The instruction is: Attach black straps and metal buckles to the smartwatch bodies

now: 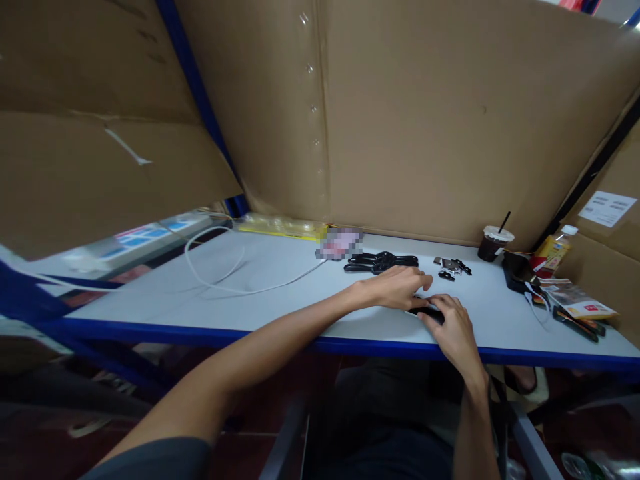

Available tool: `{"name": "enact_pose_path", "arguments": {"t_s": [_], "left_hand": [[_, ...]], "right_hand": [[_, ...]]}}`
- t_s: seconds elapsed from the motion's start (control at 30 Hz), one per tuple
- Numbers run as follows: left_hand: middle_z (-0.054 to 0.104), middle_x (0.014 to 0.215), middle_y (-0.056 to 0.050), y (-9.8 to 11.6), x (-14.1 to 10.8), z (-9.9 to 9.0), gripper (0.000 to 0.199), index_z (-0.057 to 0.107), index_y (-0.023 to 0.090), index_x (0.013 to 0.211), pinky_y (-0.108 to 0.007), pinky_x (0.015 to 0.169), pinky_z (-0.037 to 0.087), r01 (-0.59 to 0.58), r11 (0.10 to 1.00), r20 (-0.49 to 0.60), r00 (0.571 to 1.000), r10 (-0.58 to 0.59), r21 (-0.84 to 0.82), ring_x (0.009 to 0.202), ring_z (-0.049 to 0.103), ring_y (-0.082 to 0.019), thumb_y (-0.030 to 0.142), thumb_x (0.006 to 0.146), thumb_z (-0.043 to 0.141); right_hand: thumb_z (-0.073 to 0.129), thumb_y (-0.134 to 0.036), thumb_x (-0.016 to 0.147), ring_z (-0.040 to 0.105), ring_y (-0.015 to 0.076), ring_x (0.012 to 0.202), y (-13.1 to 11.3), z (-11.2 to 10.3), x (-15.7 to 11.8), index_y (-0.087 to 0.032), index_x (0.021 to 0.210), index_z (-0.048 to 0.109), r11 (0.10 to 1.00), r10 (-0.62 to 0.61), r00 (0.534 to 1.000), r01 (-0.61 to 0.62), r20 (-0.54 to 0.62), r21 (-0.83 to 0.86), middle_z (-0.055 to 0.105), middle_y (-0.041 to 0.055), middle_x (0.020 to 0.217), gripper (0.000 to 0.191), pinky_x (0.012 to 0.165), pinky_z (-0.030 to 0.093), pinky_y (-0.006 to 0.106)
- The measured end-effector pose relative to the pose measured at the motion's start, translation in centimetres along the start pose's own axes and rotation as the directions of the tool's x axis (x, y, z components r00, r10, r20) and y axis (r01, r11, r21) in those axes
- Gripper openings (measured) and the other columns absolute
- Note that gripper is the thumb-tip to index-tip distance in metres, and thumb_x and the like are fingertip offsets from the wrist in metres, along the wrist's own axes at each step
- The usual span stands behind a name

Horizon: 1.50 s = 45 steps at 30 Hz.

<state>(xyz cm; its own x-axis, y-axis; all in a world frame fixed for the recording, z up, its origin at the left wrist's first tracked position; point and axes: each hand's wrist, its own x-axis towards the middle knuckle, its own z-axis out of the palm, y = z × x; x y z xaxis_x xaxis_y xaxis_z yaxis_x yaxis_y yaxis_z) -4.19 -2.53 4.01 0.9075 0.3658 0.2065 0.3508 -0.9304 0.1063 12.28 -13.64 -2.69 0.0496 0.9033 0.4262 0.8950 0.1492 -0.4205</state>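
A long, dark black piece (431, 312) lies low at the table's front edge, between my two hands. My left hand (400, 287) reaches across from the left with bent fingers, and its fingertips grip the far end of that piece. From the right, my right hand (454, 328) pinches the piece between thumb and fingers. Its exact kind is hidden by my fingers. Just beyond my left hand sits a group of black, long-armed plastic parts (383, 262). Several small black and metallic parts (453, 267) lie loose a little behind my hands.
A white cable (255, 291) loops over the white table (165, 310) to a blurred-out object (340, 243). Yellow-edged packaging (283, 227) lies at the back. To the right stand a lidded drink cup (494, 244), a bottle (553, 252), a black box (517, 272) and a packet (580, 300).
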Motion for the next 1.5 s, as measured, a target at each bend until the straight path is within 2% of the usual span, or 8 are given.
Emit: {"name": "enact_pose_path", "arguments": {"t_s": [0.1,0.2,0.37,0.7,0.87,1.07,1.27,1.5], "left_hand": [[0.072,0.082,-0.007,-0.1,0.0,0.1,0.019,0.069,0.018,0.104,-0.028,0.063,0.039,0.041,0.999,0.063,0.997,-0.042,0.012,0.074,0.066,-0.021,0.033,0.094,0.064],[0.072,0.084,-0.006,0.1,-0.1,0.2,0.009,0.07,0.019,0.095,-0.027,0.061,0.038,-0.031,0.999,0.076,0.997,0.031,-0.01,0.075,0.067,-0.02,0.021,0.089,0.064],[0.073,0.095,-0.008,0.4,-0.1,0.1,0.028,0.068,0.017,0.106,-0.027,0.061,0.039,-0.042,0.999,0.042,0.998,0.041,0.025,0.08,0.067,-0.02,0.007,0.084,0.055],[0.068,0.093,-0.004,0.2,-0.2,0.0,0.018,0.071,0.02,0.089,-0.027,0.061,0.035,-0.129,0.991,0.062,0.989,0.132,-0.038,0.08,0.064,-0.017,0.009,0.087,0.058],[0.069,0.101,-0.008,0.5,-0.2,0.0,0.011,0.068,0.017,0.098,-0.028,0.062,0.035,-0.038,0.999,0.055,0.998,0.038,0.003,0.086,0.065,-0.021,0.026,0.094,0.061],[0.071,0.097,-0.006,0.4,-0.1,0.3,0.024,0.065,0.017,0.102,-0.026,0.065,0.037,-0.063,0.997,0.085,0.994,0.066,-0.036,0.088,0.065,-0.019,0.005,0.083,0.058],[0.073,0.096,-0.004,-0.3,0.2,0.0,0.041,0.068,0.017,0.102,-0.024,0.071,0.041,-0.084,0.986,0.016,0.996,0.087,-0.141,0.09,0.065,-0.017,-0.007,0.074,0.05],[0.076,0.091,-0.005,-1.2,0.3,0.1,0.037,0.072,0.017,0.098,-0.025,0.07,0.042,0.01,0.997,-0.001,1.0,-0.01,-0.082,0.085,0.068,-0.018,-0.003,0.077,0.051]], "right_hand": [[0.063,-0.028,0.093,0.061,0.0296,0.112,0.1,0.0,0.0,-0.025,0.11,0.074,1.0,0.001,1.0,-0.001,0.005,-0.006,0.073,0.0078,0.118,0.021,0.095,0.047,0.044],[0.063,-0.028,0.093,0.061,0.029,0.112,0.1,0.0,0.0,-0.025,0.111,0.073,1.0,0.001,1.0,-0.001,0.006,-0.011,0.073,0.0072,0.118,0.021,0.095,0.047,0.043],[0.064,-0.027,0.093,0.061,0.0296,0.112,-0.1,-0.1,0.0,-0.024,0.11,0.073,1.0,0.003,1.0,-0.003,0.008,-0.007,0.073,0.0072,0.119,0.02,0.096,0.046,0.043],[0.064,-0.028,0.092,0.061,0.03,0.112,0.1,0.0,0.1,-0.024,0.11,0.073,1.0,0.002,1.0,-0.002,0.008,-0.011,0.073,0.0075,0.118,0.02,0.096,0.046,0.044],[0.066,-0.027,0.091,0.062,0.0294,0.11,0.2,0.1,0.1,-0.024,0.111,0.073,1.0,-0.019,1.0,0.019,-0.006,-0.016,0.073,0.0076,0.118,0.022,0.093,0.047,0.043],[0.066,-0.027,0.091,0.063,0.0301,0.11,0.4,0.3,0.0,-0.025,0.11,0.074,1.0,-0.024,0.999,0.023,-0.022,-0.01,0.074,0.0074,0.117,0.021,0.093,0.047,0.044],[0.066,-0.026,0.091,0.062,0.0308,0.112,0.5,0.3,0.0,-0.025,0.111,0.074,1.0,-0.015,1.0,0.015,-0.016,0.02,0.073,0.0073,0.118,0.021,0.096,0.046,0.045],[0.066,-0.026,0.092,0.062,0.0302,0.111,0.1,0.2,0.0,-0.025,0.11,0.074,1.0,-0.007,1.0,0.008,-0.017,0.019,0.074,0.0066,0.117,0.02,0.096,0.046,0.045]]}}
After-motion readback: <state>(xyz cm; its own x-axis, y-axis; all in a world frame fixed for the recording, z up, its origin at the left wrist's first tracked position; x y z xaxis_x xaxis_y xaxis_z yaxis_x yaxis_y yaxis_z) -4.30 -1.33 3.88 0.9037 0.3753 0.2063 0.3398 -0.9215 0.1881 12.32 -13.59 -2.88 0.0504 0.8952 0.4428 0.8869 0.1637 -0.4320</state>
